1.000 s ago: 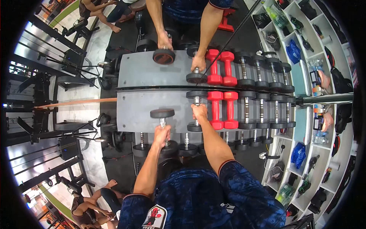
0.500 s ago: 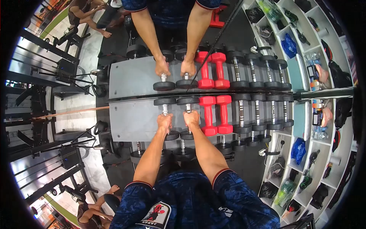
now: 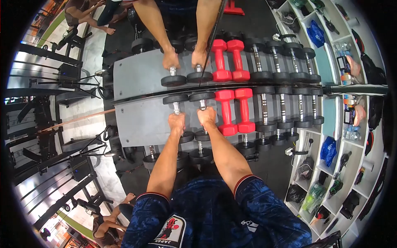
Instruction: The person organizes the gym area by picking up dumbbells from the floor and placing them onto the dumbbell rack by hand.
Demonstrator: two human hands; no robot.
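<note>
My left hand (image 3: 176, 121) is wrapped round the chrome handle of a black-headed dumbbell (image 3: 175, 99). Beside it, my right hand (image 3: 206, 116) closes on the handle of a second, similar dumbbell (image 3: 202, 96). Both dumbbells lie side by side at the top grey shelf (image 3: 136, 128), pointing away from me; whether they touch the shelf I cannot tell. Just right of my right hand is a red dumbbell (image 3: 226, 113), with another red dumbbell (image 3: 245, 110) next to it. My fingers partly hide both gripped handles.
A mirror (image 3: 136, 76) behind the shelf reflects my arms and the weights. Several black dumbbells (image 3: 264, 107) continue to the right, with more on a lower tier (image 3: 201, 155). White cubbies (image 3: 308, 136) stand right; cable machines (image 3: 78, 167) and a seated person (image 3: 108, 225) are left.
The view has tilted and shifted slightly, so the shelf and dumbbells sit higher in the picture. Both hands keep their hold on the same dumbbells.
</note>
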